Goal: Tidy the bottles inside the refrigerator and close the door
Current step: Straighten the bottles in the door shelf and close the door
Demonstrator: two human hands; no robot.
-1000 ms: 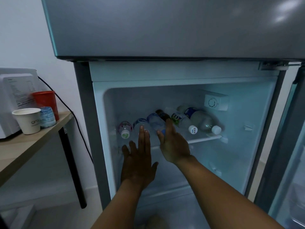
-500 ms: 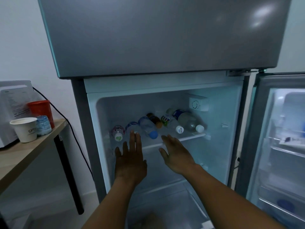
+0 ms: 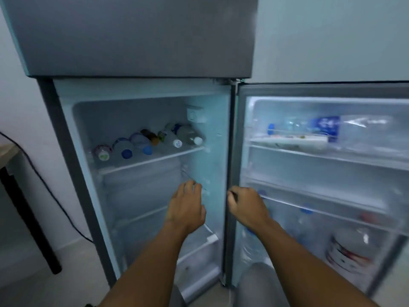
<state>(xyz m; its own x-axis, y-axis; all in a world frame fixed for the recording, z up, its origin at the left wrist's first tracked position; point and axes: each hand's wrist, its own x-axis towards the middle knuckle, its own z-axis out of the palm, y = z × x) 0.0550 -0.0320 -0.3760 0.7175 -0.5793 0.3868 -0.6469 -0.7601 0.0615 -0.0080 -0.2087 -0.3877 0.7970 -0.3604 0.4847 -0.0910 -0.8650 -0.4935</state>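
Both hands are now lower than half a second ago, away from the bottles, which are lying in a row on the upper shelf at centre left of the frame. The left hand is hanging in front of the compartment with loosely curled fingers, holding nothing. The right hand is curling beside the hinge edge of the open door, now filling the right side; whether it grips the edge, I cannot tell. A large bottle is lying in the door's top rack. A black cable is hanging at left.
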